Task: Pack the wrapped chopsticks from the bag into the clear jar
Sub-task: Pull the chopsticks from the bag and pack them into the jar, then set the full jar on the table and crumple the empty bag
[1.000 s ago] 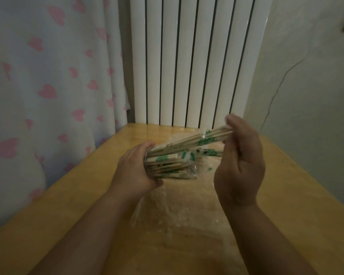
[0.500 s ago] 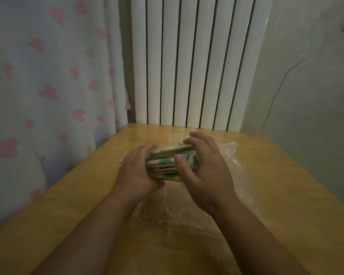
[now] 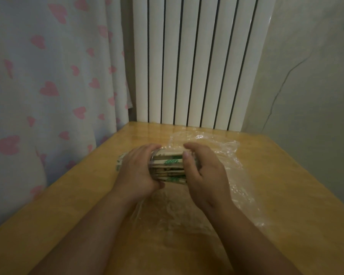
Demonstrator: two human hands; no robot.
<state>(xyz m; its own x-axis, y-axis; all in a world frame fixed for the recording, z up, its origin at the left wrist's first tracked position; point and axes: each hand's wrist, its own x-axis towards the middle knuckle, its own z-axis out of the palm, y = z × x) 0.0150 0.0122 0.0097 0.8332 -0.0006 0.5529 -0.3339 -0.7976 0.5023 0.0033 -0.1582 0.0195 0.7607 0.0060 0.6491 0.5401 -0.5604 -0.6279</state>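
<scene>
My left hand (image 3: 136,170) grips the clear jar (image 3: 121,161), which lies on its side above the table; most of the jar is hidden behind the hand. A bundle of wrapped chopsticks (image 3: 168,167) with green print sticks out of the jar's mouth to the right. My right hand (image 3: 204,175) curls round the free ends of that bundle. The crumpled clear plastic bag (image 3: 222,153) lies flat on the table under and behind both hands.
The wooden table (image 3: 296,195) stands against a white radiator (image 3: 193,62). A curtain with pink hearts (image 3: 48,80) hangs along the table's left edge. A cracked wall is at the right.
One second ago my right hand held chopsticks up at an angle, part way out of the jar. It has since come down and left, closing over the bundle's ends. The left hand stayed.
</scene>
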